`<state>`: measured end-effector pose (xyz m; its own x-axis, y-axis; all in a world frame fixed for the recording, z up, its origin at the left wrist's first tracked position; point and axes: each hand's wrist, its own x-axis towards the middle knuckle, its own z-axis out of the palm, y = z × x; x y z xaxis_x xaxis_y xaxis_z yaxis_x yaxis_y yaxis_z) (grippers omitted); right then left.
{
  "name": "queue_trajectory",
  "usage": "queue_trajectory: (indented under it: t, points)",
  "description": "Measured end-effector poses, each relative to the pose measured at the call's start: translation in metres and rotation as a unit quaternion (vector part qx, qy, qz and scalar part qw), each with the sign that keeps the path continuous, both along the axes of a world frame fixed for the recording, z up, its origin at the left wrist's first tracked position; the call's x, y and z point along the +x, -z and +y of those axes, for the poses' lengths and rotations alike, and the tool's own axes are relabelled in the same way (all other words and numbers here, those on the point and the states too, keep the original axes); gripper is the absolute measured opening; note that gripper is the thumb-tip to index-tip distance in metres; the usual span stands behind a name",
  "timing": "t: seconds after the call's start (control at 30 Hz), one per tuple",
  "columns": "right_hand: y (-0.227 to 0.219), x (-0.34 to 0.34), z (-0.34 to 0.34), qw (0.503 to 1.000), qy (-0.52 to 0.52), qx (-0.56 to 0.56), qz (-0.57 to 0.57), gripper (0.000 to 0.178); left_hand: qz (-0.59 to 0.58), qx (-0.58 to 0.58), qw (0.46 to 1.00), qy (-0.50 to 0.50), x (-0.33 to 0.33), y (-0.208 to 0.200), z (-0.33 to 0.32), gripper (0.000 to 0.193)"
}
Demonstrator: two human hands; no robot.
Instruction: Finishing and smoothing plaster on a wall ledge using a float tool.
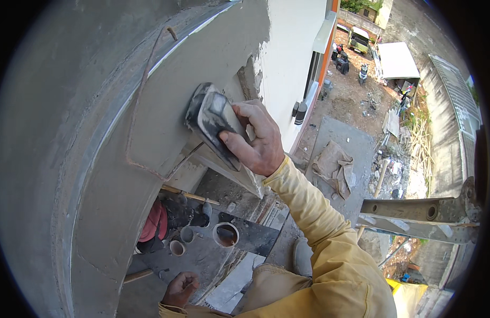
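Note:
My right hand (258, 139) grips a grey and black hand float (216, 114), smeared with plaster. Its flat face lies against or very close to the wet grey plaster of the wall (165, 90); the contact itself is hidden. Thumb and fingers clasp the float's near edge. Down at the lower edge, my left hand (181, 290) hangs away from the wall with its fingers curled, and nothing shows in it. A thin bent wire (129, 132) sticks out from the plaster left of the float. Along the curved wall edge runs a pale metal strip (81, 196).
Far below, a person in a red top (154, 221) is beside a bucket (225, 235) and smaller pails (177, 247). A wall lamp (299, 113) sits on the white wall. At right, a metal scaffold bar (404, 209) juts in; a crumpled sheet (334, 167) lies on the ground.

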<state>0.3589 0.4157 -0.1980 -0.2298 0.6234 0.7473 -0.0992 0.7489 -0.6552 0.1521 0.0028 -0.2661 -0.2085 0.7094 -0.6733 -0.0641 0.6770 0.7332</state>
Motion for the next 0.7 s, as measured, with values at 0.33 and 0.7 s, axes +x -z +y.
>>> queue_trajectory:
  t: [0.33, 0.7]
  points:
    - [-0.025, -0.023, 0.051, 0.967, 0.24, -0.02, 0.089, 0.04, 0.032, -0.054, 0.998, 0.005, -0.004, 0.015, 0.005, 0.049]
    - [-0.031, 0.0, 0.161, 0.931, 0.341, -0.105, 0.081, 0.047, 0.018, -0.073, 0.997, 0.019, -0.01, 0.024, 0.006, 0.046]
